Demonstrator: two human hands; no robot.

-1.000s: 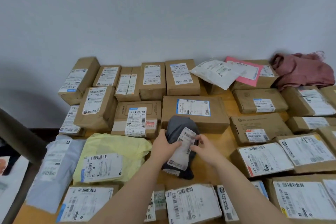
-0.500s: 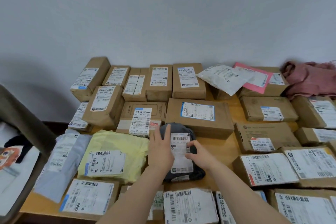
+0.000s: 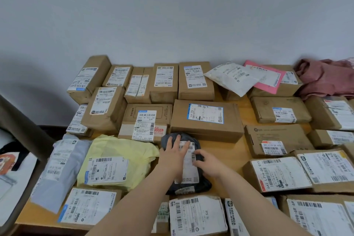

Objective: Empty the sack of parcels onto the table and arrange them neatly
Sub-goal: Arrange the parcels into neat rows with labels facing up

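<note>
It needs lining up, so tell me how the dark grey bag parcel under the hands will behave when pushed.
Probably floppy: the dark grey bag looks soft and rumpled under the left hand pressed flat on it. Likely to bunch rather than slide cleanly; unlikely to roll.

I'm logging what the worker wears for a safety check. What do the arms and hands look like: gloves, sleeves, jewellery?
No gloves on the left hand or the right hand. Both forearms are uncovered up to the frame edge: no sleeve, watch or bracelet shows. No rings visible.
</note>
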